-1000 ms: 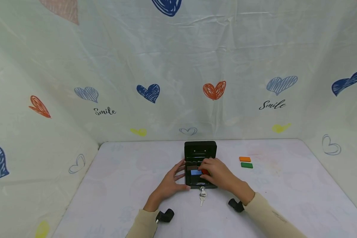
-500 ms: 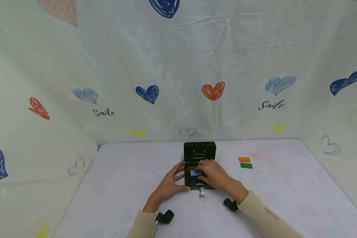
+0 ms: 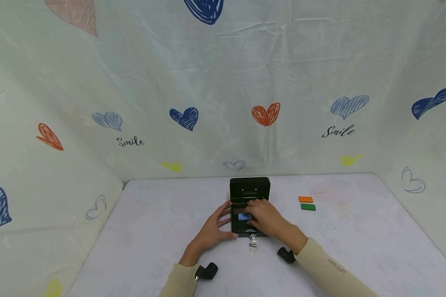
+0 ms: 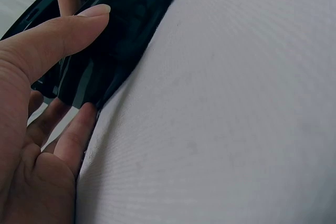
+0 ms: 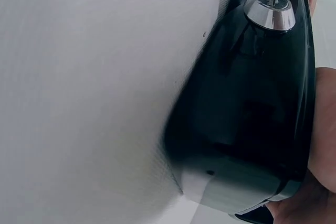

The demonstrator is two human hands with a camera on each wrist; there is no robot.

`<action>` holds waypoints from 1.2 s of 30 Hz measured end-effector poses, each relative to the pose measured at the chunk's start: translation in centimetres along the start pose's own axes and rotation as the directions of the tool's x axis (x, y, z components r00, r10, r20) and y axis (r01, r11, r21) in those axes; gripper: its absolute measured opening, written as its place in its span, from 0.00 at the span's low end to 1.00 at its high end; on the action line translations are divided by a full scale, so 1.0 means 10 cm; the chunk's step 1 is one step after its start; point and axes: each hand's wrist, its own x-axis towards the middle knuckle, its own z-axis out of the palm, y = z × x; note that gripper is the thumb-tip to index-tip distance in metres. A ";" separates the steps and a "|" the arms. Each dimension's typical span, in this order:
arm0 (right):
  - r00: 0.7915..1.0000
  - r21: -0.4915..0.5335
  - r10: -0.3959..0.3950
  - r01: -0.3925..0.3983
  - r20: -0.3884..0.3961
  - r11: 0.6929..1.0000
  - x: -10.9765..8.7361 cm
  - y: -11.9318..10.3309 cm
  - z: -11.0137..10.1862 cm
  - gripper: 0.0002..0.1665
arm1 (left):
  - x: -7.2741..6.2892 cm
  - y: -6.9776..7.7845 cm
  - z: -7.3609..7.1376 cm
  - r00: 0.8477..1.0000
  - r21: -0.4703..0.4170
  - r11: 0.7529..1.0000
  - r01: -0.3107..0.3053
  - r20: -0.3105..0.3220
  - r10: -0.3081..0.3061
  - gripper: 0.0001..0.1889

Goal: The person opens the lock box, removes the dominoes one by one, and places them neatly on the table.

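Note:
A small black cash box stands on the white table with its lid raised. Inside lie a blue block and a dark brownish piece. My left hand holds the box at its left front corner, thumb on the front wall and fingers along the left side. Reaching into the box from the right, my right hand bends its fingers and thumb together over the spot beside the blue block. A red block seen there earlier is now hidden under this hand. Keys hang from the silver front lock.
An orange block and a green block lie to the right of the box. Behind the table hangs a pale curtain printed with hearts. Black wrist cameras sit at both sleeves.
My right hand has shifted slightly left inside the box, with the red block moving left beneath it and passing out of sight. The left hand keeps its place on the box.

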 end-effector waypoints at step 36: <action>1.000 0.084 0.019 -0.018 -0.012 0.996 -0.02 -0.02 -0.04 0.12 | -0.02 0.00 0.01 1.000 0.000 1.000 -0.001 -0.010 0.001 0.56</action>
